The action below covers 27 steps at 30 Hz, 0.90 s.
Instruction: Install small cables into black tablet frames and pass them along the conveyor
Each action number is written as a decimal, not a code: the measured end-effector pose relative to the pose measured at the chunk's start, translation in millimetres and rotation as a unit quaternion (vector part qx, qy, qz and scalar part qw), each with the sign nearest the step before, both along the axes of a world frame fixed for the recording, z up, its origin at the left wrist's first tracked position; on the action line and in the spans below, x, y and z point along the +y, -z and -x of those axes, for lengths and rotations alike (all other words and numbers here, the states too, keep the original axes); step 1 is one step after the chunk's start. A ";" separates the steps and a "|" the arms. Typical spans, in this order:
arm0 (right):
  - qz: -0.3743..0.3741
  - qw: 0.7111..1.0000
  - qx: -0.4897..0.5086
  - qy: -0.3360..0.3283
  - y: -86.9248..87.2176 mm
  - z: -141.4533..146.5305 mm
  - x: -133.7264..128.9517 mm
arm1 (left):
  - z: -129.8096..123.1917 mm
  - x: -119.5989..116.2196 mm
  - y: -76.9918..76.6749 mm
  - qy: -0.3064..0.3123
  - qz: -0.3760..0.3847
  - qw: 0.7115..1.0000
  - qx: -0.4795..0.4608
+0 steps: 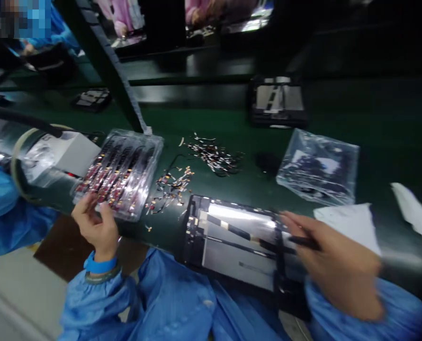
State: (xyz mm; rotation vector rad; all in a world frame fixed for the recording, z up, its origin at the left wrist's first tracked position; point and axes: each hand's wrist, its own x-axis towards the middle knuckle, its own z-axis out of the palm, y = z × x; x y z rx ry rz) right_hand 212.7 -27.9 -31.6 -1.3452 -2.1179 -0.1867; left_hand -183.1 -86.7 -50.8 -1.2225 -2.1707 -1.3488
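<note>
Held the left hand at the near end of a clear tray of small red and black parts, with thumb and fingertips half curled and apart. Could not tell about touch or grip there. Gripped a slim dark tool in the right hand, blurred, over the right side of an opened tablet. Had that tablet lying at the near edge of the green table, just before the blue smock. Saw scattered gold-tipped bits between tray and tablet, dark and white strips beyond, and a clear container near white paper on the right.
</note>
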 end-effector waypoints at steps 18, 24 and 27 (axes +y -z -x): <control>-0.016 0.982 -0.145 -0.116 19.3 22.1 13.7 | -160.4 92.2 -3.2 0.622 0.248 0.688 0.280; -0.012 0.983 -0.144 -0.117 18.1 24.5 13.9 | -162.3 92.3 -7.0 0.618 0.279 0.656 0.331; 0.004 0.983 -0.145 -0.110 15.3 23.9 10.6 | -163.9 94.3 -7.8 0.617 0.283 0.654 0.335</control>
